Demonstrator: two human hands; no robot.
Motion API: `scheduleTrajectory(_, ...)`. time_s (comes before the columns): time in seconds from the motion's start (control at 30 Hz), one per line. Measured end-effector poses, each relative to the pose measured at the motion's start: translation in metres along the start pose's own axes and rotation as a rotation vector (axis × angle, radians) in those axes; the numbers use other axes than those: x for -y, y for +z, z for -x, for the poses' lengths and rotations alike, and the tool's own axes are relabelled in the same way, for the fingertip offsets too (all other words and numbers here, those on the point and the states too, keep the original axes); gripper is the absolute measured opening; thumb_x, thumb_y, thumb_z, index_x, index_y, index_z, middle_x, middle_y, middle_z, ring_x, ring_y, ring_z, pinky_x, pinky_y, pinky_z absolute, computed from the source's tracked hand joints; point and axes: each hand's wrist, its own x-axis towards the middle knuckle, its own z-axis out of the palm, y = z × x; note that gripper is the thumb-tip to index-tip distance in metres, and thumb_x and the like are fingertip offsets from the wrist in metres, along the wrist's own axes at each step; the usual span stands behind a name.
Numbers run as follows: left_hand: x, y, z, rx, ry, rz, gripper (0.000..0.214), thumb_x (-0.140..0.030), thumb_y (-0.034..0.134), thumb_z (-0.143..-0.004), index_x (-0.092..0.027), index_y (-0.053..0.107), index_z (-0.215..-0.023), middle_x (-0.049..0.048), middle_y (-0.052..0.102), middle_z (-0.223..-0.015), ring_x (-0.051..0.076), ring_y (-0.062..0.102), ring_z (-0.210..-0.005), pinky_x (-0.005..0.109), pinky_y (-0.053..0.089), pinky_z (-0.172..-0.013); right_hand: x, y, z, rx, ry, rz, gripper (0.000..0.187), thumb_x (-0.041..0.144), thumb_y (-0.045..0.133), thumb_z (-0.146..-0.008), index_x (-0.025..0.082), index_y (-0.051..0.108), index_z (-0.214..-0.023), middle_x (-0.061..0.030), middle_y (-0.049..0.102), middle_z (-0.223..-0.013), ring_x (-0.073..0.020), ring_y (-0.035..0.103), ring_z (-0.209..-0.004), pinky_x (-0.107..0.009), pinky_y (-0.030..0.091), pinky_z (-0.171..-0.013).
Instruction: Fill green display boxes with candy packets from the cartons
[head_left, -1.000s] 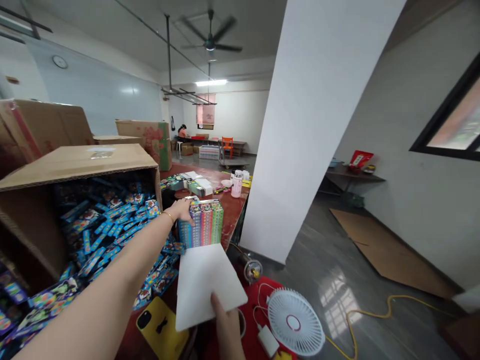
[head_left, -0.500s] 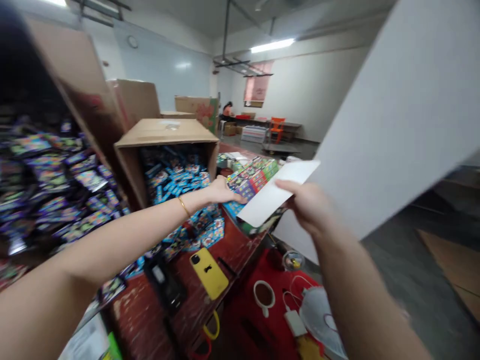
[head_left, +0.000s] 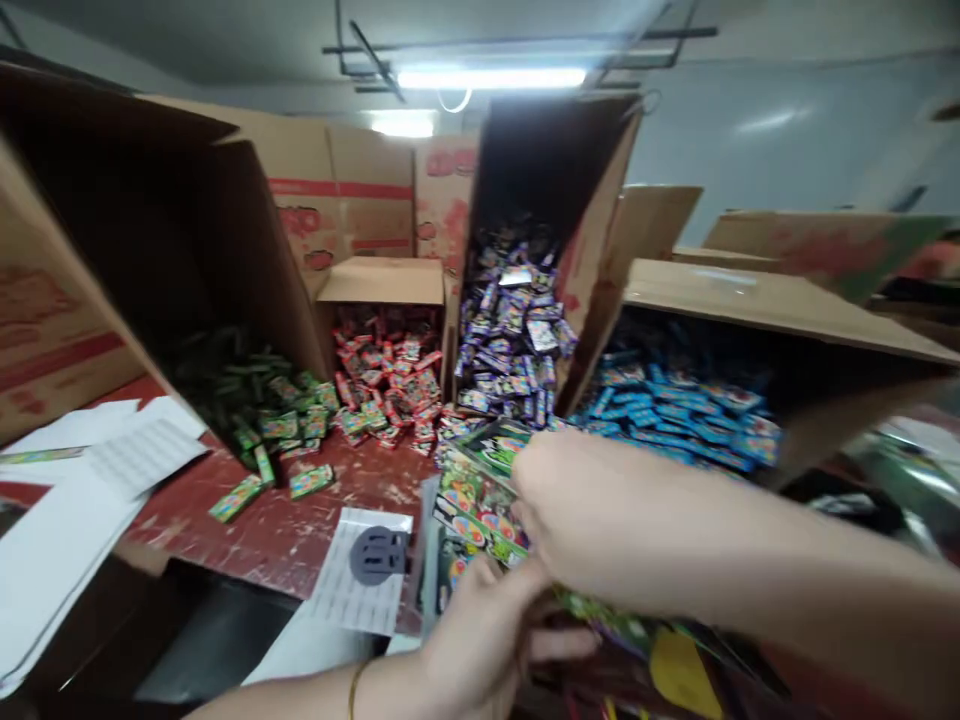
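Both hands meet at the front of the red table [head_left: 285,520] over a stack of colourful small packs [head_left: 476,495]. My right hand [head_left: 577,510] comes in from the right, fingers curled over the stack's top. Under the stack's near end my left hand [head_left: 487,630], a gold bangle on its wrist, is closed on it. The picture is smeared by motion. Behind the hands, tipped cardboard boxes spill packs: green packs [head_left: 277,420], red packs [head_left: 386,385], purple packs [head_left: 514,345] and blue packs [head_left: 667,410].
White paper sheets [head_left: 82,470] lie at the table's left end. A printed sheet with a dark round object [head_left: 375,555] sits at the front edge. More closed cartons [head_left: 360,200] stand behind. A yellow object [head_left: 679,680] shows at the lower right.
The view has swung left from the table's right end to the row of tipped boxes. The white card my right hand held is out of sight. Both hands now hold the stack close in.
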Motion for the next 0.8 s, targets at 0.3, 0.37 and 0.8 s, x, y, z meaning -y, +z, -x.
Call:
scheduleTrajectory(0.3, -0.108, -0.105, 0.095, -0.347, 0.2, 0.171, 0.043, -0.03, 0.055, -0.091, -0.006, 0.052, -0.127, 0.0167, 0.075, -0.092, 0.023, 0.074, -0.078, 0.03, 0.06, -0.072, 0.102, 0.172, 0.03, 0.657, -0.721, 0.467, 0.011, 0.025, 0.064, -0.071, 0.017, 0.072, -0.073, -0.0115, 0.071, -0.083, -0.0332, 0.064, -0.098, -0.039, 0.048, -0.076)
scheduleTrajectory(0.37, -0.12, -0.13, 0.116, -0.375, 0.162, 0.208, 0.051, -0.033, 0.049, -0.094, 0.002, 0.044, -0.131, 0.0249, 0.072, -0.097, 0.027, 0.073, -0.082, 0.029, 0.061, -0.071, 0.132, 0.206, 0.021, 0.77, -0.895, 0.636, 0.016, 0.02, 0.059, -0.074, 0.013, 0.072, -0.08, -0.0116, 0.071, -0.087, -0.0298, 0.064, -0.095, -0.034, 0.047, -0.075)
scheduleTrajectory(0.8, -0.163, -0.255, 0.116, -0.417, 0.085, 0.249, 0.044, -0.035, 0.055, -0.091, -0.001, 0.054, -0.118, 0.0251, 0.07, -0.105, 0.028, 0.073, -0.086, 0.027, 0.061, -0.056, 0.041, 0.367, -0.066, 0.88, -0.965, 0.653, 0.055, 0.046, 0.063, -0.078, 0.022, 0.057, -0.128, -0.009, 0.069, -0.114, -0.0251, 0.062, -0.102, -0.034, 0.044, -0.086)
